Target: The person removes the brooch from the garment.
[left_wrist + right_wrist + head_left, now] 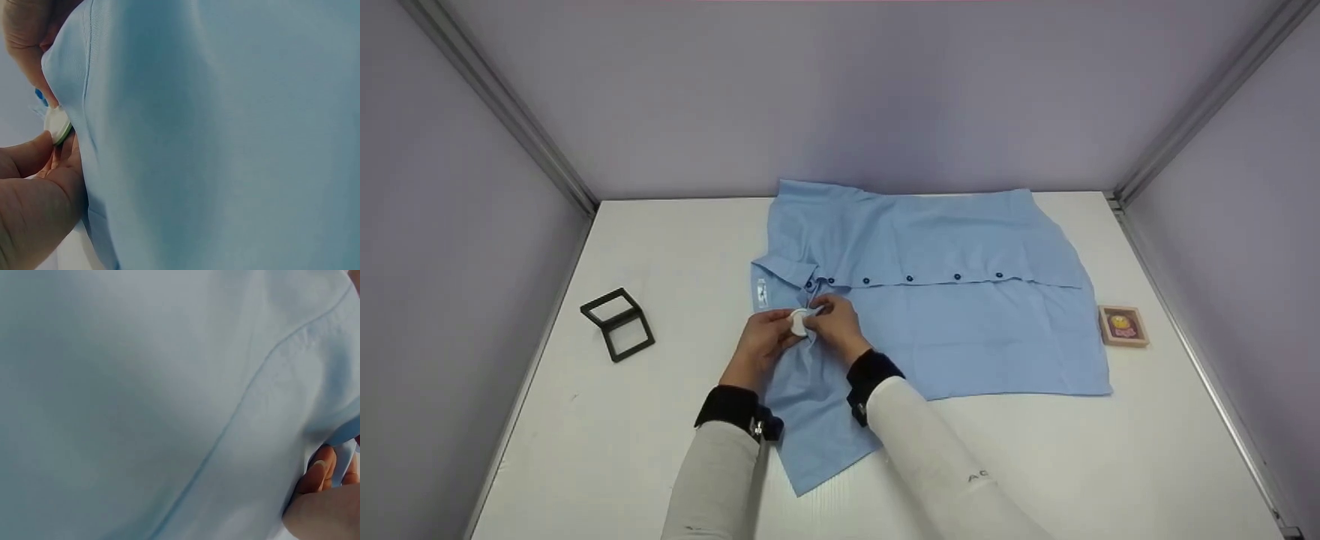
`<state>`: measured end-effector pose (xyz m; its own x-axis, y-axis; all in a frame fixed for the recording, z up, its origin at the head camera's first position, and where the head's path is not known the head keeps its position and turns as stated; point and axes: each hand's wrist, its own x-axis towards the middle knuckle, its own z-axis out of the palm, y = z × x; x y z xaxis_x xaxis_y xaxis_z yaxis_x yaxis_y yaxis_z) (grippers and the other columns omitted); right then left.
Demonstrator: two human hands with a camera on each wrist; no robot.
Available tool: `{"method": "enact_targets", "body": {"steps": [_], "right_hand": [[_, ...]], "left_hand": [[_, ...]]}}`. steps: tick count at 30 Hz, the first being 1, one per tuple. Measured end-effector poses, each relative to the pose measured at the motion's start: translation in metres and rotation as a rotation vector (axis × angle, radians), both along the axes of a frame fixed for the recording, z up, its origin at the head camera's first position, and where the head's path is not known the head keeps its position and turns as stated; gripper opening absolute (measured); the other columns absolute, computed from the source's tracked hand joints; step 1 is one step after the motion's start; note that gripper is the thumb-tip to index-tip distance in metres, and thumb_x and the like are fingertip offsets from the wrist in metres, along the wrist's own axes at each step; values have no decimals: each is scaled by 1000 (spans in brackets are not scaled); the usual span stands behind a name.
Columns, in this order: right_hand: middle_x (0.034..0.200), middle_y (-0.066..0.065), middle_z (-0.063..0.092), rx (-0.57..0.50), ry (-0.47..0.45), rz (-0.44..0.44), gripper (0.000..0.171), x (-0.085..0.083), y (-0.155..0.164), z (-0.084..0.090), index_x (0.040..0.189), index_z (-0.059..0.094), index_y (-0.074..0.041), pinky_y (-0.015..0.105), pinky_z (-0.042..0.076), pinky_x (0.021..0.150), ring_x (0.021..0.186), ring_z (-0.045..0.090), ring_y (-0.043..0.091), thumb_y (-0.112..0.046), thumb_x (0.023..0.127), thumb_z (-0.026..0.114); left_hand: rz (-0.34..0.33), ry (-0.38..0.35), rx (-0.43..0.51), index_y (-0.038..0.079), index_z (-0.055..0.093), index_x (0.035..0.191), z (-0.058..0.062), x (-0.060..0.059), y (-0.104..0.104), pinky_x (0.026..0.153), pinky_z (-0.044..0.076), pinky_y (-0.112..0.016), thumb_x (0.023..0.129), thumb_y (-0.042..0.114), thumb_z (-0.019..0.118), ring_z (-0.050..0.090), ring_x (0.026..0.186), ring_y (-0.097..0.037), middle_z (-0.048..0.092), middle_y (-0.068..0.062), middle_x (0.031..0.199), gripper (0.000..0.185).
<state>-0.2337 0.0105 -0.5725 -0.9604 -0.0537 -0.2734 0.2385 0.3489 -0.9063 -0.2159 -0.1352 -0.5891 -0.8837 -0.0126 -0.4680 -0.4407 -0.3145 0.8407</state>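
A light blue shirt (960, 330) with dark buttons lies spread on the table, its collar at the left. Near the collar, my left hand (763, 339) pinches a round white disc (798, 322) like a badge between thumb and fingers. In the left wrist view the disc (58, 125) shows a green edge against the shirt's cloth (73, 73). My right hand (835, 324) pinches the shirt's cloth just right of the disc, its fingertips close to it. Raised cloth fills most of both wrist views and partly hides the fingers.
An open black frame case (619, 324) with two square windows stands at the left of the white table (660, 240). To the right of the shirt's hem lies a small wooden box (1123, 327) with a round yellow picture. Grey walls (840, 97) enclose the back and sides.
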Motion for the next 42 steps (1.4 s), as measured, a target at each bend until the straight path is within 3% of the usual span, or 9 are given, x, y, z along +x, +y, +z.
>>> {"method": "enact_targets", "body": {"steps": [9,16,19,24,29,37,39,42], "right_hand": [[82,5,61,52,1,100,28,0,15,1,110,70,-2,27,47,65,72,55,16,-14,86,75],[91,7,65,110,54,207,37,0,23,0,120,66,-1,29,49,72,80,59,17,-16,87,74],[99,10,63,178,127,282,43,3,26,0,125,62,0,32,49,77,87,58,20,-14,86,75],[113,15,56,386,279,371,53,11,29,3,128,60,-2,41,45,89,102,53,29,-20,82,80],[127,15,53,546,345,417,57,14,32,4,132,60,-9,52,41,94,116,50,35,-29,83,79],[140,19,48,602,366,503,64,14,37,3,140,53,-8,54,36,103,128,45,38,-34,86,75],[140,20,47,610,376,515,65,15,38,2,141,53,-8,54,36,104,129,44,38,-34,86,76],[141,20,46,622,384,524,67,14,39,1,142,52,-9,55,36,103,130,43,38,-36,85,76]], "left_hand": [[8,16,-32,-16,55,125,-2,2,5,82,56,-32,100,2,52,67,91,-20,63,-25,117,31],[86,53,-49,-20,59,116,-1,4,9,81,56,-35,97,1,58,69,85,-21,68,-25,103,28],[95,63,-114,-19,62,113,1,5,9,78,57,-33,96,2,59,70,84,-22,68,-24,100,26],[94,55,-235,-15,66,108,2,5,9,69,57,-27,92,1,59,68,81,-21,68,-22,98,24],[84,61,-272,-16,65,108,1,4,10,69,57,-27,86,-6,56,66,82,-22,66,-25,102,26],[68,102,-316,-16,64,112,0,4,10,70,57,-26,93,-3,58,66,81,-21,66,-27,105,24],[59,136,-363,-16,64,112,2,5,10,69,57,-26,94,-3,58,67,81,-21,67,-27,103,24],[34,195,-511,-12,67,110,5,7,10,65,55,-25,94,0,59,67,75,-21,69,-23,96,22]]}}
